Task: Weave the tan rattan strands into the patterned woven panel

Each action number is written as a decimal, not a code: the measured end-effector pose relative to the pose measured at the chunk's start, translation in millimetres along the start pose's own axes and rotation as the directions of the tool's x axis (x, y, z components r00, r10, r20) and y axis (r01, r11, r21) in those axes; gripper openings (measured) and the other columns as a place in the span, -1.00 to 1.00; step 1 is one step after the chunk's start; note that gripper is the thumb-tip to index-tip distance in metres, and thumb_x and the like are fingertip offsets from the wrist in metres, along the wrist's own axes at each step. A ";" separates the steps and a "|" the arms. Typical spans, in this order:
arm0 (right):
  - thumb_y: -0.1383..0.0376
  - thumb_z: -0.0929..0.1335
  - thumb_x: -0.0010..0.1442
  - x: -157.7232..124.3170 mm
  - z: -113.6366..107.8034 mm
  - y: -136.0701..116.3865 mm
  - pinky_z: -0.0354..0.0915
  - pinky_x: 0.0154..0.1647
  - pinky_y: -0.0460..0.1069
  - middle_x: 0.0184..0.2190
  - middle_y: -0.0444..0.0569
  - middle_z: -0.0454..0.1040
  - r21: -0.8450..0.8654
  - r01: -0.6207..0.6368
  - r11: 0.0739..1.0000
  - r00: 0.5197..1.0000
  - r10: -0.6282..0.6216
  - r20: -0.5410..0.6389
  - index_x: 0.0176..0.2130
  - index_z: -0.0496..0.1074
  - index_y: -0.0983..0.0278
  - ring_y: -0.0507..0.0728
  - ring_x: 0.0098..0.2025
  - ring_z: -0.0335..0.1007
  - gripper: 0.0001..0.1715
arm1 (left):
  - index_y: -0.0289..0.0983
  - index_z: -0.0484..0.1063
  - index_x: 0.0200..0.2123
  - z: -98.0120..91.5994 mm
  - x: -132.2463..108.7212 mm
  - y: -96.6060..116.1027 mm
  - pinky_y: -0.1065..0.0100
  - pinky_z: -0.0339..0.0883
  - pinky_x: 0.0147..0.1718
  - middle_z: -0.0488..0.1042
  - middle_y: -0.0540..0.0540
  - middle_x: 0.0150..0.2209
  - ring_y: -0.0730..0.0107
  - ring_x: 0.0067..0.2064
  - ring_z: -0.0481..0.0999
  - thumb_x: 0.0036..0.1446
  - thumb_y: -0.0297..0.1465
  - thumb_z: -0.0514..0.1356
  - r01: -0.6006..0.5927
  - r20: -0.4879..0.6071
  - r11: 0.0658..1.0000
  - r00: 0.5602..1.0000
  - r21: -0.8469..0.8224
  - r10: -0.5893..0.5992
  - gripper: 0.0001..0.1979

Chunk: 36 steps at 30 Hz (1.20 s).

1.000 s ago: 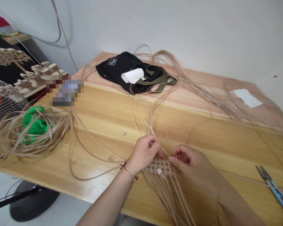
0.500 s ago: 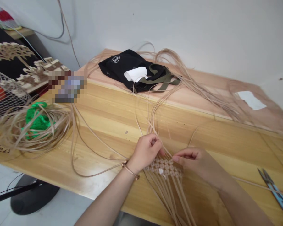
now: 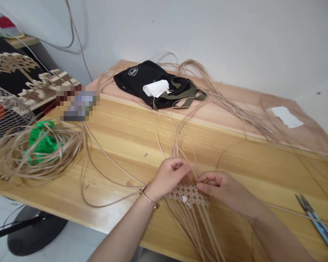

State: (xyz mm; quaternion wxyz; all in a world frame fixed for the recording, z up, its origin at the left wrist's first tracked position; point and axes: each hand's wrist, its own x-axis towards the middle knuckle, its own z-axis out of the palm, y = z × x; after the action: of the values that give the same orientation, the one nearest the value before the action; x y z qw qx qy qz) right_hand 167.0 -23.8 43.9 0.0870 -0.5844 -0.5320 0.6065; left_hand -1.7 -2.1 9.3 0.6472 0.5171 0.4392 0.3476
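Observation:
A small woven rattan piece (image 3: 191, 193) lies on the wooden table, with loose strips (image 3: 198, 227) fanning from its near edge and more running away from its far edge. My left hand (image 3: 175, 171) is at its far left edge, thumb and fingers pinched on a strip. At the far right edge, my right hand (image 3: 217, 185) is closed, thumb against forefinger on a thin rattan strip. The fingertips partly hide these strips. A small white scrap (image 3: 184, 199) sits on the weave.
Blue-handled scissors (image 3: 315, 220) lie at the right. A coil of strips (image 3: 71, 145) with green material (image 3: 42, 142) is at the left. Behind are a black bag (image 3: 136, 78), rolled white paper (image 3: 155, 88) and long strips (image 3: 226, 105). The table's front edge is near my left forearm.
My left fingertips have shifted slightly up and right, closer to my right hand's strip. My right hand stays at the weave's far right edge. The camera view has shifted slightly.

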 end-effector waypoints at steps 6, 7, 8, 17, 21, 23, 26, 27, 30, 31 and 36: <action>0.12 0.29 0.03 -1.3 -0.3 -2.6 0.09 -0.48 -0.11 -0.56 -0.14 0.35 0.026 0.054 0.998 0.998 -0.054 0.021 -0.44 0.43 0.32 -0.03 -0.52 0.17 -0.69 | -0.33 0.49 -0.54 0.9 -0.9 -1.8 0.48 0.20 -0.45 0.45 -0.05 -0.53 0.46 -0.44 0.37 -0.11 -0.32 0.22 -0.159 0.099 0.961 0.985 0.224 0.140 -0.83; 0.12 0.30 0.02 -1.4 -0.2 -2.1 0.05 -0.52 -0.12 -0.60 -0.17 0.31 0.010 0.037 0.999 0.999 -0.037 -0.006 -0.44 0.42 0.32 -0.05 -0.56 0.13 -0.70 | -0.33 0.49 -0.56 1.0 -0.9 -2.3 0.48 0.20 -0.45 0.44 -0.05 -0.54 0.47 -0.45 0.36 -0.10 -0.34 0.21 -0.157 0.087 0.960 0.986 0.234 0.140 -0.84; 0.13 0.32 -0.01 -1.4 0.2 -1.4 0.00 -0.56 -0.13 -0.66 -0.21 0.25 -0.008 0.015 1.000 0.999 -0.015 -0.042 -0.45 0.41 0.32 -0.07 -0.60 0.07 -0.71 | -0.33 0.48 -0.57 1.1 -0.9 -2.5 0.48 0.19 -0.47 0.43 -0.05 -0.55 0.48 -0.46 0.35 -0.09 -0.36 0.21 -0.147 0.083 0.962 0.988 0.231 0.131 -0.84; 0.08 0.32 0.00 0.0 -1.2 7.5 0.11 -0.48 -0.11 -0.54 -0.12 0.40 0.052 0.001 0.999 0.999 0.001 -0.035 -0.43 0.43 0.33 -0.02 -0.51 0.22 -0.66 | -0.34 0.45 -0.54 1.0 -1.8 -2.3 0.53 0.14 -0.58 0.42 -0.02 -0.59 0.54 -0.55 0.32 -0.05 -0.37 0.14 -0.040 0.140 0.989 0.990 0.146 0.019 -0.83; 0.17 0.24 0.10 -3.7 -8.6 4.8 0.10 -0.48 -0.10 -0.55 -0.13 0.38 -0.212 0.105 0.972 0.994 -0.104 0.015 -0.43 0.43 0.28 0.01 -0.49 0.22 -0.71 | -0.33 0.44 -0.54 1.2 -2.4 -2.4 0.52 0.20 -0.54 0.47 -0.06 -0.54 0.50 -0.51 0.39 -0.02 -0.36 0.11 -0.039 0.166 0.986 0.986 0.162 0.012 -0.81; 0.24 0.20 0.14 -6.1 -8.6 2.0 0.11 -0.45 -0.09 -0.53 -0.12 0.36 -0.427 0.186 0.885 0.980 -0.197 0.020 -0.45 0.41 0.26 0.03 -0.46 0.22 -0.73 | -0.33 0.44 -0.53 1.5 -2.6 -2.8 0.51 0.22 -0.53 0.48 -0.07 -0.53 0.48 -0.50 0.40 -0.01 -0.37 0.10 -0.055 0.181 0.983 0.983 0.177 0.022 -0.81; 0.36 0.14 0.17 -8.7 -0.7 -1.9 0.14 -0.34 -0.05 -0.42 -0.04 0.34 -0.659 0.239 0.713 0.947 -0.323 -0.006 -0.47 0.34 0.28 0.07 -0.36 0.22 -0.72 | -0.33 0.43 -0.53 2.1 -2.4 -3.7 0.51 0.21 -0.53 0.48 -0.07 -0.53 0.49 -0.50 0.40 -0.01 -0.37 0.10 -0.057 0.194 0.983 0.981 0.177 0.022 -0.81; 0.40 0.12 0.17 -9.1 3.2 -2.8 0.14 -0.33 -0.03 -0.40 0.00 0.33 -0.697 0.224 0.681 0.944 -0.330 -0.019 -0.48 0.32 0.29 0.08 -0.35 0.22 -0.71 | -0.33 0.43 -0.53 2.2 -2.3 -3.8 0.51 0.21 -0.53 0.47 -0.06 -0.53 0.49 -0.51 0.39 -0.01 -0.37 0.10 -0.049 0.196 0.984 0.981 0.170 0.015 -0.81; 0.42 0.07 0.18 -10.1 13.7 -3.8 0.15 -0.37 -0.01 -0.43 0.02 0.32 -0.721 0.144 0.678 0.961 -0.269 -0.061 -0.46 0.27 0.30 0.08 -0.40 0.21 -0.69 | -0.34 0.42 -0.54 2.3 -2.1 -3.2 0.51 0.20 -0.54 0.45 -0.05 -0.55 0.51 -0.52 0.38 -0.01 -0.38 0.10 -0.026 0.197 0.989 0.980 0.143 -0.002 -0.82; 0.40 0.06 0.19 -10.5 15.7 -4.0 0.15 -0.38 -0.02 -0.44 0.01 0.32 -0.697 0.128 0.706 0.966 -0.249 -0.074 -0.44 0.26 0.30 0.07 -0.42 0.21 -0.70 | -0.34 0.41 -0.54 2.3 -2.1 -2.8 0.51 0.20 -0.54 0.45 -0.05 -0.55 0.51 -0.52 0.37 -0.01 -0.38 0.10 -0.023 0.196 0.991 0.981 0.135 -0.004 -0.83; 0.24 0.22 0.11 -11.1 15.9 -5.4 0.14 -0.39 -0.05 -0.43 -0.07 0.37 -0.504 0.084 0.859 0.963 -0.200 -0.180 -0.42 0.29 0.26 0.06 -0.38 0.25 -0.84 | -0.36 0.42 -0.52 1.9 -1.8 -3.4 0.52 0.20 -0.53 0.44 -0.05 -0.55 0.51 -0.51 0.36 -0.03 -0.40 0.11 -0.025 0.197 0.993 0.980 0.117 0.001 -0.85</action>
State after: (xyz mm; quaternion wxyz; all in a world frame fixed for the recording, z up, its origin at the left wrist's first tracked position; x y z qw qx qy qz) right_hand 154.8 -38.3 50.8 0.0399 -0.6111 -0.6973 0.3725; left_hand -0.6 -5.2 6.4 0.6531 0.5894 0.3898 0.2722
